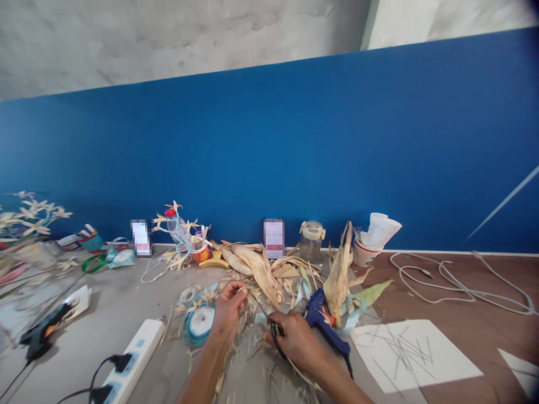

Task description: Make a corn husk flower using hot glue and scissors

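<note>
My left hand (231,307) is closed in a pinch, with a small pale piece, seemingly corn husk, at its fingertips. My right hand (292,338) grips scissors (277,335) by their dark handles, blades pointing up and left toward the left hand. Beside the left wrist lies a roll of blue ribbon (199,324). Just right of the right hand rests a blue glue gun (322,320). Dried corn husks (256,266) are heaped beyond both hands, and a larger husk bundle (338,275) leans behind the glue gun. Husk scraps litter the table around the hands.
A white power strip (137,356) lies at left, near a black glue gun (44,331). Thin wires lie on white paper (415,353) at right. Phones (274,238), a jar (311,240) and a paper cup (365,252) stand along the blue partition (269,157). A white cable (457,286) is coiled at right.
</note>
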`<state>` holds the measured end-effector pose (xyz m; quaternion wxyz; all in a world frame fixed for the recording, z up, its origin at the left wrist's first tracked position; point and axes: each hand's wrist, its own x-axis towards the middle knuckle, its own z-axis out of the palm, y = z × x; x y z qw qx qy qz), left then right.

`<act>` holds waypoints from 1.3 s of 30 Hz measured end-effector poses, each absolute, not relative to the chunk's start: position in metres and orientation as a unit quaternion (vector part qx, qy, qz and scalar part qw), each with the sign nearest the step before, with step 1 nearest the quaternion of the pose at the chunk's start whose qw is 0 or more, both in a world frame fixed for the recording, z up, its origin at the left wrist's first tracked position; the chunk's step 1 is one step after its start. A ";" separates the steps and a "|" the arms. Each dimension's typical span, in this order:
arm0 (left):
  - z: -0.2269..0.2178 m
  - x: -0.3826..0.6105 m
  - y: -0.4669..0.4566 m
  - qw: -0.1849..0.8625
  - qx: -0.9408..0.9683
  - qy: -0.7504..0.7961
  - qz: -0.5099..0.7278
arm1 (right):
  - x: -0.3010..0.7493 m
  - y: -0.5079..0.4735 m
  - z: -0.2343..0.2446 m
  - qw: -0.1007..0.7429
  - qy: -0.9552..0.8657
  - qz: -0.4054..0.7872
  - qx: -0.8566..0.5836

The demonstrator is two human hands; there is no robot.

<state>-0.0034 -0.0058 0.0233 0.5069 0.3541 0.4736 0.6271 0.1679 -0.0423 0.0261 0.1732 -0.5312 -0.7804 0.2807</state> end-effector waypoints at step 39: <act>0.013 -0.005 -0.003 0.502 0.341 0.459 0.649 | 0.177 -0.037 0.021 0.182 -0.787 0.309 -0.503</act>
